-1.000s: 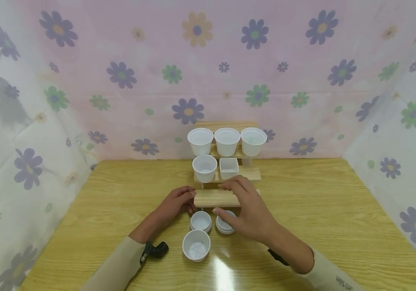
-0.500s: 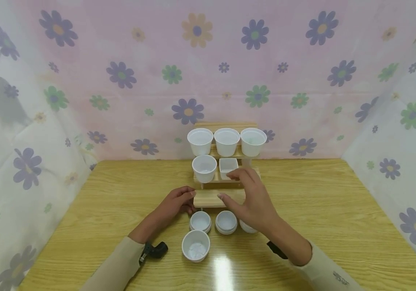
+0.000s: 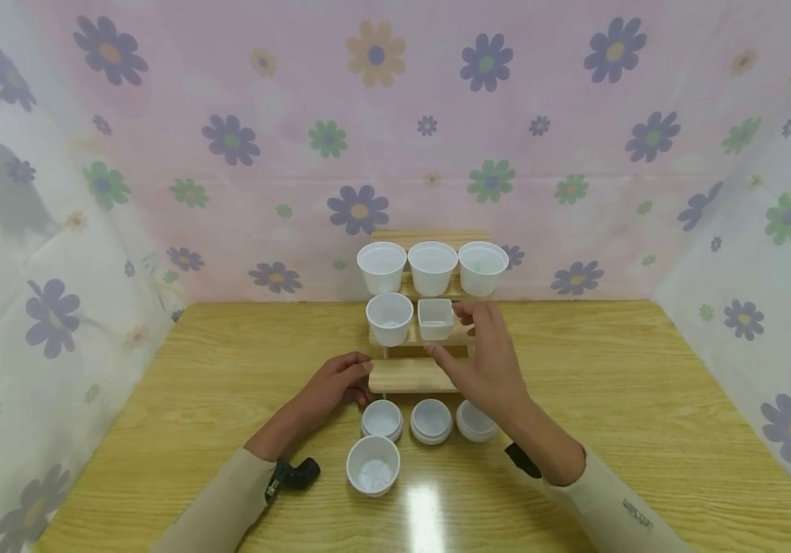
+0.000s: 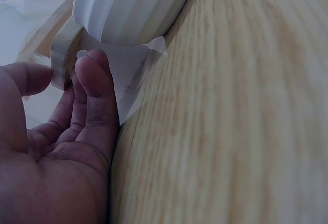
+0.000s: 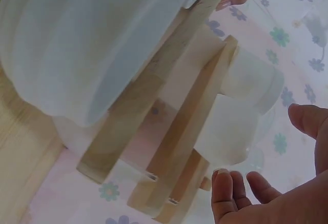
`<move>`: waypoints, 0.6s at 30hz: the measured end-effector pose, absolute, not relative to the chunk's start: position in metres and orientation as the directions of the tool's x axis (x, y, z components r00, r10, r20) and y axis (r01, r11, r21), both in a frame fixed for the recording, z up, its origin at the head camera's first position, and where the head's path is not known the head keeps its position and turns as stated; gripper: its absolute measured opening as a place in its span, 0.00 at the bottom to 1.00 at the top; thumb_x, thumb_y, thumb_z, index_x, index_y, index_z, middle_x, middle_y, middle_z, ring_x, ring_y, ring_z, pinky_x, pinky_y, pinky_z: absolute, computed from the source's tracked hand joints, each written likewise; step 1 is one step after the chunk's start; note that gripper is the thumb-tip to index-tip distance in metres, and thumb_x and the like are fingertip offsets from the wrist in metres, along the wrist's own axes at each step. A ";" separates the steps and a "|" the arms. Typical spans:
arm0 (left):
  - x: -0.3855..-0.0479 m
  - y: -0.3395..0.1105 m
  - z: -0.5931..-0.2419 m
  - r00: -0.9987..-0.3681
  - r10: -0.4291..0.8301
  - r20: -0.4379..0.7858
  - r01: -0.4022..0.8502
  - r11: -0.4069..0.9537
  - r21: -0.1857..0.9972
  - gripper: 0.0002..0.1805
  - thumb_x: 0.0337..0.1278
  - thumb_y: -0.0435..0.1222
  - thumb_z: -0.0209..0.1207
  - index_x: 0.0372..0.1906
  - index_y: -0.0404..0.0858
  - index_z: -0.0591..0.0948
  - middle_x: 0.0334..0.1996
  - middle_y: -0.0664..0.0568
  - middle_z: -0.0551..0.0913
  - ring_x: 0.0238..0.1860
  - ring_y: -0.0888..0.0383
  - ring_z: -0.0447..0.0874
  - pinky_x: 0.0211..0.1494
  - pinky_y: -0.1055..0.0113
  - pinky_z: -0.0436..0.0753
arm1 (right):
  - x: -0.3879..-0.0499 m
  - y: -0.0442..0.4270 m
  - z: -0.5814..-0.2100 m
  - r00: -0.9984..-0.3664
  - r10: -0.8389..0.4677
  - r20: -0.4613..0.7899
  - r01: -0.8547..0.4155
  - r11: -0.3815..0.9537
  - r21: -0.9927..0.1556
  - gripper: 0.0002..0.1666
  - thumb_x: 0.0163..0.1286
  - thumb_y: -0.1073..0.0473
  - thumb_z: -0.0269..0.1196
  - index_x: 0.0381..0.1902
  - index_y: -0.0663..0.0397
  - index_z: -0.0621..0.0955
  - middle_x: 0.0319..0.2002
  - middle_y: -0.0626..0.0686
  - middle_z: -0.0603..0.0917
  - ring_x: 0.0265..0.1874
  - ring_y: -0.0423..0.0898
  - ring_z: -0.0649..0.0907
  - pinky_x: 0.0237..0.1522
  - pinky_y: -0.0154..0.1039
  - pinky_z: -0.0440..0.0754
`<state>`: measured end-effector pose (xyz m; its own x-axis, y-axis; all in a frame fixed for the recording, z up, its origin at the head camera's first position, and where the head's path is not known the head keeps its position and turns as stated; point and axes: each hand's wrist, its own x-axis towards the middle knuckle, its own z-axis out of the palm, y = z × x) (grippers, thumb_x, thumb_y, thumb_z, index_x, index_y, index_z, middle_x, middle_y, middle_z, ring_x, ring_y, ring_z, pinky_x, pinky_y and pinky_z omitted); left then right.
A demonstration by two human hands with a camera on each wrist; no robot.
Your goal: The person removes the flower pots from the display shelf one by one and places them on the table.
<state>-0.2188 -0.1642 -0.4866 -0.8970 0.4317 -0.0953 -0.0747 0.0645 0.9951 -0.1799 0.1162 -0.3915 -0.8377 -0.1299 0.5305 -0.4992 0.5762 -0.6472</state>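
Observation:
My left hand (image 3: 325,390) pinches the left end of the lowest wooden shelf board (image 3: 409,375) of a tiered stand. In the left wrist view, the thumb lies against the end of that board (image 4: 63,60) and the fingers curl beneath it. My right hand (image 3: 487,370) is beside a small square white cup (image 3: 435,321) on the middle board, fingers at its right rim and thumb in front. In the right wrist view, thumb and fingers stand apart near the square cup (image 5: 225,134); contact is unclear. A round white cup (image 3: 389,322) stands left of it.
Three round white cups (image 3: 432,269) line the top board. On the table (image 3: 230,369), three low white pots (image 3: 431,421) stand before the stand, with a larger white pot (image 3: 372,465) nearer. A flowered cloth (image 3: 285,161) hangs behind.
My right hand has moved back and right from above the lowest board to the square cup's right side, uncovering the low pots. My left hand stays on the board's end.

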 end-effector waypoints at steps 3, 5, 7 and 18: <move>-0.219 -0.165 -0.488 -0.896 0.435 -0.094 -0.071 0.069 0.995 0.19 0.84 0.41 0.51 0.57 0.26 0.77 0.33 0.48 0.83 0.34 0.57 0.83 0.39 0.68 0.84 | -0.184 0.118 -0.395 -0.843 -0.129 0.523 -0.498 0.557 -0.665 0.41 0.61 0.61 0.81 0.68 0.62 0.74 0.60 0.60 0.76 0.56 0.58 0.78 0.58 0.56 0.81; -0.219 -0.166 -0.488 -0.896 0.434 -0.095 -0.072 0.068 0.995 0.19 0.84 0.41 0.51 0.57 0.26 0.77 0.33 0.48 0.83 0.34 0.57 0.83 0.39 0.68 0.84 | -0.187 0.118 -0.396 -0.845 -0.137 0.517 -0.499 0.551 -0.669 0.43 0.61 0.61 0.81 0.69 0.62 0.73 0.61 0.60 0.75 0.58 0.58 0.78 0.59 0.56 0.81; -0.219 -0.166 -0.488 -0.897 0.432 -0.096 -0.073 0.068 0.995 0.19 0.84 0.41 0.51 0.56 0.26 0.77 0.33 0.48 0.83 0.34 0.57 0.83 0.39 0.68 0.84 | -0.189 0.119 -0.397 -0.845 -0.152 0.512 -0.504 0.548 -0.668 0.42 0.62 0.61 0.80 0.70 0.62 0.73 0.62 0.61 0.75 0.58 0.58 0.78 0.60 0.56 0.81; -0.219 -0.165 -0.488 -0.899 0.428 -0.095 -0.073 0.067 0.995 0.19 0.83 0.42 0.52 0.56 0.27 0.77 0.33 0.47 0.83 0.34 0.56 0.84 0.39 0.68 0.85 | -0.199 0.121 -0.407 -0.881 -0.196 0.431 -0.467 0.507 -0.724 0.44 0.68 0.61 0.76 0.76 0.59 0.69 0.62 0.59 0.76 0.55 0.56 0.81 0.57 0.52 0.86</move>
<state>-0.2186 -0.1651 -0.4876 -0.8988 0.4279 -0.0948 -0.0729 0.0674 0.9951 -0.1993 0.1213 -0.4068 -0.8808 -0.1957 0.4310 -0.4671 0.5069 -0.7244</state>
